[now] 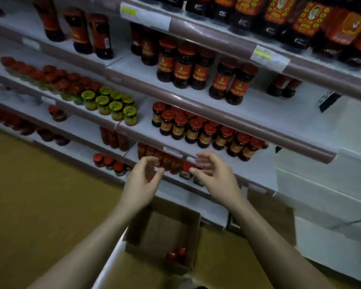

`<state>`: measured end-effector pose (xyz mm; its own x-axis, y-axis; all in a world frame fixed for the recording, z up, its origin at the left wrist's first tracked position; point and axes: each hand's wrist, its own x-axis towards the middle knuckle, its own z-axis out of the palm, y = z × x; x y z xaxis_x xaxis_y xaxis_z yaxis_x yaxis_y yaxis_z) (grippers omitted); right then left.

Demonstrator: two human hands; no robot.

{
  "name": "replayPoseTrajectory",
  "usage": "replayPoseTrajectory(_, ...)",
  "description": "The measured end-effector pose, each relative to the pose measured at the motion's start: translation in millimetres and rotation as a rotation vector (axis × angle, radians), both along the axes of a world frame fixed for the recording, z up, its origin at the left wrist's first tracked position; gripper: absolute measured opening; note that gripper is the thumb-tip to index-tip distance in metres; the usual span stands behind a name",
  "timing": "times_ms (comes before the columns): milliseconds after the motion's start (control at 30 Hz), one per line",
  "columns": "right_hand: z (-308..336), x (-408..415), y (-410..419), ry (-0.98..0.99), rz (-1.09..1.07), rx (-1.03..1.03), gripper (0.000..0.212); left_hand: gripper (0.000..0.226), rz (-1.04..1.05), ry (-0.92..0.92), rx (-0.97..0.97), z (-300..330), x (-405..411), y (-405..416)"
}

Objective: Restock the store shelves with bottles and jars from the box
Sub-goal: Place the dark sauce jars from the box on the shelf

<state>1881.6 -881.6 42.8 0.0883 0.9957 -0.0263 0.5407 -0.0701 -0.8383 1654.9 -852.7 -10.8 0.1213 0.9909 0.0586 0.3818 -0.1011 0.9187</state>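
An open cardboard box [138, 224] stands on the floor below my arms, with two red-lidded jars [176, 254] in its near right corner. My left hand [143, 180] and my right hand [212, 174] hover empty side by side, fingers loosely curved, palms facing each other. They are in front of a low shelf [256, 170] that carries red-lidded jars [171, 161]. One shelf up, a tight group of red-lidded jars with orange labels [206, 130] stands. The view is blurred.
Higher shelves hold tall dark sauce jars [185, 65] and big dark bottles [279, 13]. Yellow-lidded jars [113, 105] and more red-lidded jars [50, 78] fill the left shelves. A second cardboard box [273, 213] leans at the right. Tan floor [40, 195] spreads to the left.
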Motion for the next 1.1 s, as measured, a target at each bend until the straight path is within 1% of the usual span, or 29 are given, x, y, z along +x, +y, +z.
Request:
replayPoseTrajectory(133,-21.3,5.8,6.2,-0.094,0.141,-0.053,0.046,0.036,0.044,0.039,-0.029,-19.8,-2.3,-12.8)
replayPoseTrajectory(233,-48.5,22.5,20.0,-0.154,0.250,-0.085,0.044,0.035,0.088,0.098,-0.081,-33.9,17.2,-19.2)
replayPoseTrajectory(333,-91.2,48.4,34.4,-0.185,0.368,-0.147,0.046,0.038,0.108,0.185,-0.118,-62.6,47.4,-20.6)
replayPoseTrajectory(400,-122.1,63.6,40.9,-0.190,0.428,-0.187,0.047,0.042,0.101,0.291,-0.142,-87.6,63.7,-20.4)
replayPoseTrajectory(467,-162.0,81.6,49.6,-0.202,0.515,-0.247,0.047,0.045,0.121,0.375,-0.195,-127.9,87.4,-21.0)
replayPoseTrajectory(567,-218.4,93.4,59.0,-0.239,0.592,-0.310,0.048,0.051,0.125,0.429,-0.317,-179.7,110.6,-26.1)
replayPoseTrajectory(700,-318.7,99.5,55.3,-0.322,0.668,-0.433,0.053,0.057,0.112,0.491,-0.489,-273.5,132.5,-39.8)
replayPoseTrajectory(767,-380.1,102.6,49.4,-0.337,0.689,-0.518,0.053,0.059,0.121,0.498,-0.565,-338.9,143.1,-46.8)
replayPoseTrajectory(867,-468.7,104.9,35.3,-0.334,0.708,-0.609,0.050,0.059,0.107,0.514,-0.676,-426.1,156.2,-60.6)
replayPoseTrajectory(900,-507.1,105.3,29.0,-0.365,0.720,-0.643,0.049,0.058,0.083,0.525,-0.712,-462.6,160.9,-65.3)
replayPoseTrajectory(933,-525.6,105.2,25.6,-0.375,0.733,-0.657,0.046,0.057,0.065,0.535,-0.723,-479.6,163.4,-66.8)
replayPoseTrajectory(1000,-592.2,105.2,12.0,-0.420,0.763,-0.726,0.041,0.055,0.034,0.571,-0.752,-541.4,172.5,-71.2)
replayPoseTrajectory(1033,-629.4,104.6,7.0,-0.444,0.773,-0.751,0.042,0.054,0.029,0.588,-0.780,-579.5,176.5,-69.9)
replayPoseTrajectory(1100,-680.8,102.7,1.0,-0.479,0.783,-0.796,0.049,0.056,-0.017,0.642,-0.846,-630.3,179.7,-67.4)
